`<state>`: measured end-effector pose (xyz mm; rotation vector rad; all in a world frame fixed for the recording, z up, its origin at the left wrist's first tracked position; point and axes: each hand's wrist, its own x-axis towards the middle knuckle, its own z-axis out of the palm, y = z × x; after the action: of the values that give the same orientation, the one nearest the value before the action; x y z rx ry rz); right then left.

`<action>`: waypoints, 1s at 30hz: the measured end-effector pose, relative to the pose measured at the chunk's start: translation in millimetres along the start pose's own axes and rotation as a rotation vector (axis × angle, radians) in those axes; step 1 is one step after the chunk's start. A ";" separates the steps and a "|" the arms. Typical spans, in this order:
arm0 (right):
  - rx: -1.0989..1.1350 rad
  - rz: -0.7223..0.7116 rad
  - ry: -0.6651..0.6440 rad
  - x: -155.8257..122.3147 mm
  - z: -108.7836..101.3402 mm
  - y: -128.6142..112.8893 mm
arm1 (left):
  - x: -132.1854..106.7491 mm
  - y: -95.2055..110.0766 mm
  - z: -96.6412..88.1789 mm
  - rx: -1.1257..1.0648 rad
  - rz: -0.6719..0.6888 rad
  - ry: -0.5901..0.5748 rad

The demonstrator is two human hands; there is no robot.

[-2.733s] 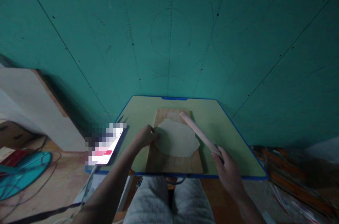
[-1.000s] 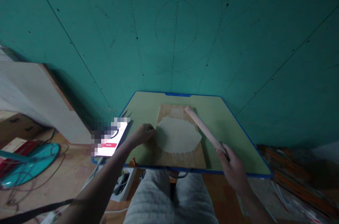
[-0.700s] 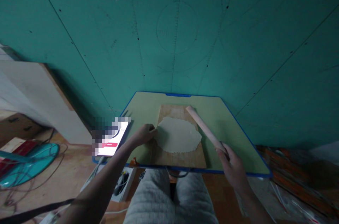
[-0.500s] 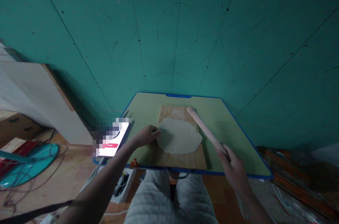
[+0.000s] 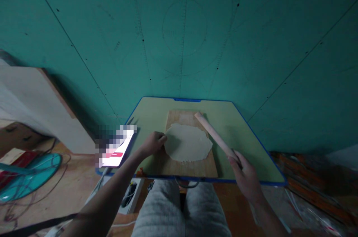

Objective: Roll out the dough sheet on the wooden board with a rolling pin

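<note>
A flat, roughly oval sheet of dough lies on a wooden cutting board, which rests on a pale green folding table with a blue rim. At the dough's left edge, my left hand is closed, thumb and fingers pinching that edge. My right hand is wrapped around the lower end of a wooden rolling pin. The pin slants up and left, its far tip over the board's upper right corner. It lies to the right of the dough; whether it touches the board I cannot tell.
A lit phone, partly pixelated, stands at the table's left edge. A green wall rises directly behind the table. To the left are a leaning white panel and a turquoise round object with cords; a power strip sits below.
The whole view has shifted slightly. Both hands, the dough and the rolling pin keep nearly the same places relative to the board.
</note>
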<state>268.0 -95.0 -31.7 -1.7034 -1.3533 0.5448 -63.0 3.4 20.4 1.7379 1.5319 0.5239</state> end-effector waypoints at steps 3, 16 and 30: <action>-0.003 -0.009 0.008 -0.1 0.1 0.0 | -5.9 3.5 1.4 -0.073 -0.034 -0.033; -0.009 0.017 -0.001 -1.4 0.3 -4.2 | -10.6 0.9 3.3 -0.086 -0.115 -0.111; -0.005 0.016 -0.004 -0.9 0.7 -1.1 | -25.6 9.7 -0.1 -0.211 -0.207 -0.232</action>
<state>266.6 -95.5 -31.3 -1.7198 -1.3458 0.5549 -61.8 -21.2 32.0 1.4087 1.4164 0.3507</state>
